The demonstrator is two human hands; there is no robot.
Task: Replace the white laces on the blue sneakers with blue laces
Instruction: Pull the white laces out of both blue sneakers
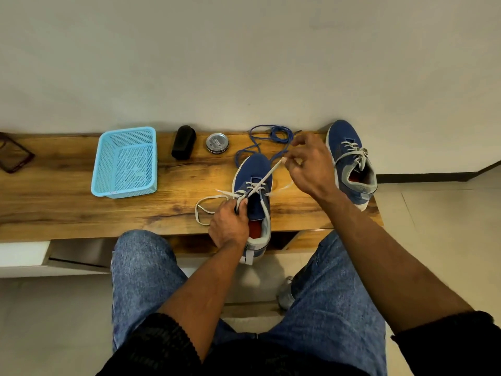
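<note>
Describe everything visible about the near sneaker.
The near sneaker is blue knit-looking fabric with a white sole, grey heel lining and red insole. It lies on the bench, toe to the wall, heel past the front edge. Its white lace is partly undone. The left hand grips its collar; the right hand pinches one lace end, pulled taut.

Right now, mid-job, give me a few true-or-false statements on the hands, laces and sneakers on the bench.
1. The right hand pinches a taut white lace of the near blue sneaker. True.
2. The left hand rests in the light blue plastic basket. False: it grips the near sneaker by its opening.
3. The far blue sneaker already carries blue laces. False: its laces are white.
4. The loose blue laces lie on the wooden bench beyond the near sneaker. True.
</note>
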